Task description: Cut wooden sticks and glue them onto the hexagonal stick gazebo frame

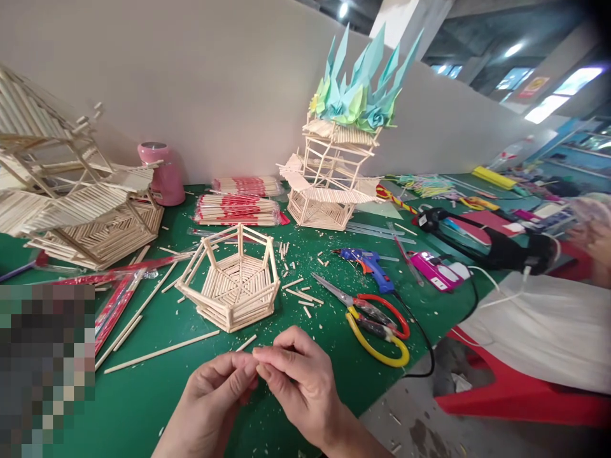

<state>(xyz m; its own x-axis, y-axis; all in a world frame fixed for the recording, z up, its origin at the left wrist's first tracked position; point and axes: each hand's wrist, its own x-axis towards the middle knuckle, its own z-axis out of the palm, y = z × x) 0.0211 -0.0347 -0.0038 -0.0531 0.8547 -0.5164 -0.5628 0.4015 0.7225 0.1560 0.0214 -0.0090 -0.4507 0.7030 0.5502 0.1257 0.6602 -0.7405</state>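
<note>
Green table [138,401], 1 stick basket [239,286], left hand [214,387], right hand [305,378], grips pinched, contents unclear.

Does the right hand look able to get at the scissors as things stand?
Probably yes: the scissors lie just beyond the right hand, with only green table between. Its fingertips meet those of the left hand, though, so it would likely have to break away first.

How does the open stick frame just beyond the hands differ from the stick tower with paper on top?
The open stick frame is low and roofless; the stick tower rises in roofed tiers. The frame bears no paper; the tower carries blue and green paper. The frame stands nearer the camera, the tower farther back. Both are pale sticks, standing on the green tabletop.
</note>
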